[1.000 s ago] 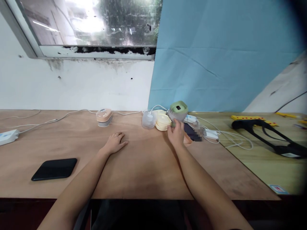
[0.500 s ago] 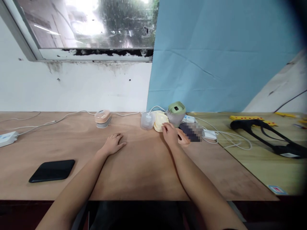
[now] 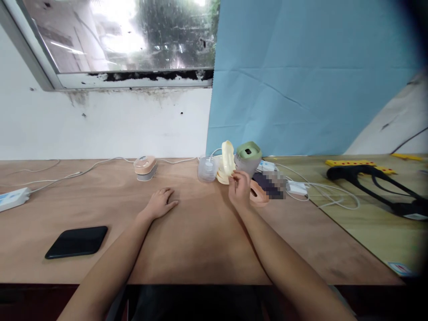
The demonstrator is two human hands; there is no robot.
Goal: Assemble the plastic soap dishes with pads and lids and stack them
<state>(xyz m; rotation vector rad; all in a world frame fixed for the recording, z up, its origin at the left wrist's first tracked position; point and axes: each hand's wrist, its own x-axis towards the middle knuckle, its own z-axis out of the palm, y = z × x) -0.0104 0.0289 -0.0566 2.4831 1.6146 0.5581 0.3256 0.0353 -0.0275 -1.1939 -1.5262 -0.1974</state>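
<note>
My right hand (image 3: pixel 239 191) pinches a pale yellow round disc (image 3: pixel 228 158) and holds it upright, lifted off a stack of similar yellow pieces (image 3: pixel 221 176) on the wooden table (image 3: pixel 187 232). Right behind it stands a grey device with a green top (image 3: pixel 248 157). A clear plastic cup (image 3: pixel 207 168) sits just left of the stack, and an orange piece (image 3: pixel 259 196) lies right of my hand. My left hand (image 3: pixel 160 203) lies flat on the table with its fingers spread, holding nothing.
A peach and grey device (image 3: pixel 145 167) sits at the back with a white cable. A black phone (image 3: pixel 76 241) lies front left, a white power strip (image 3: pixel 13 198) far left. White chargers and cables (image 3: pixel 301 189), a black strap (image 3: pixel 374 189) and yellow strip (image 3: pixel 354 163) lie right.
My right hand has gone from the grey and green device down to the yellow stack and lifted one disc upright. My left hand has stayed put.
</note>
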